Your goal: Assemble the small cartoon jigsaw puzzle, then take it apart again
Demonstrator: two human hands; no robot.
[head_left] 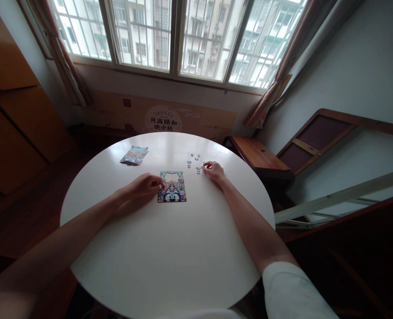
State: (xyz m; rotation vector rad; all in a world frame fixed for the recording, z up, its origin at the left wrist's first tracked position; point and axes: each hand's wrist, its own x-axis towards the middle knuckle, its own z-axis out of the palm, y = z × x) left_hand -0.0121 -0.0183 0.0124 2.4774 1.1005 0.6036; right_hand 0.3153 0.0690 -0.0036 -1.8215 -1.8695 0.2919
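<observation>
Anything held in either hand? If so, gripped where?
Can't tell: the right hand is at the loose puzzle pieces, too small to show a pinch; the left hand is at the left edge of the partly built puzzle, grip unclear.

Puzzle pieces [189,164] too small for detail

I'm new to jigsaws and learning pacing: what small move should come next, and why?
Probably lift one of the small multicoloured loose jigsaw pieces with the right hand: its fingers are right beside them, though whether they grip one is unclear. The colourful rectangular jigsaw puzzle has an unfilled gap in its upper part, and the left hand is at its left edge.
</observation>
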